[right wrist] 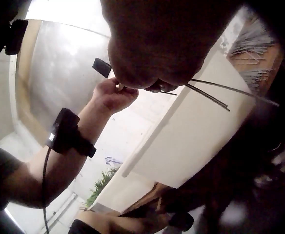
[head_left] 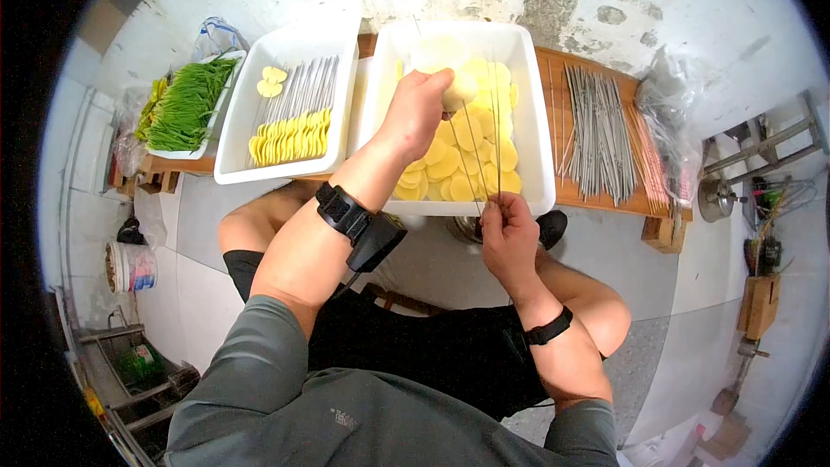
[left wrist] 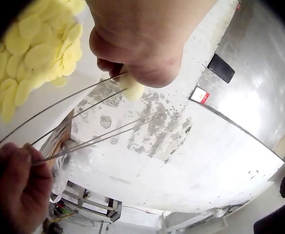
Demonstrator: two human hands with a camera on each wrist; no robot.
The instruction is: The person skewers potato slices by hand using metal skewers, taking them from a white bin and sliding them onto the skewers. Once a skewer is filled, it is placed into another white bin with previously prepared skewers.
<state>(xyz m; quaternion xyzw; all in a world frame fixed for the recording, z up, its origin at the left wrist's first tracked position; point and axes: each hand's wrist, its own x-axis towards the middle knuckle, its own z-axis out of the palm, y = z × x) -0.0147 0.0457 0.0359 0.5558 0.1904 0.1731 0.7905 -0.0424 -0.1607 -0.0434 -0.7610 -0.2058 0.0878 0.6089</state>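
My left hand [head_left: 417, 112] pinches a pale yellow round slice [head_left: 461, 89] above the right-hand white tub [head_left: 541, 121]. Two thin metal skewers [left wrist: 79, 113] run from that slice down to my right hand [head_left: 510, 238], which grips their lower ends at the tub's front edge. Two more skewers [left wrist: 108, 134] fan out from the right hand with nothing on their tips in the left wrist view. Many loose yellow slices [head_left: 443, 160] lie in the tub below. In the right wrist view the back of my right hand [right wrist: 154, 46] hides its grip, and skewer ends stick out beside it.
On the left, a second white tub [head_left: 226, 151] holds a row of skewered yellow slices [head_left: 290, 137] and a few loose ones. Beyond it is a tray of green vegetables [head_left: 194, 99]. Bare metal skewers [head_left: 595, 134] lie on the wooden table [head_left: 553, 69] at the right, beside plastic bags.
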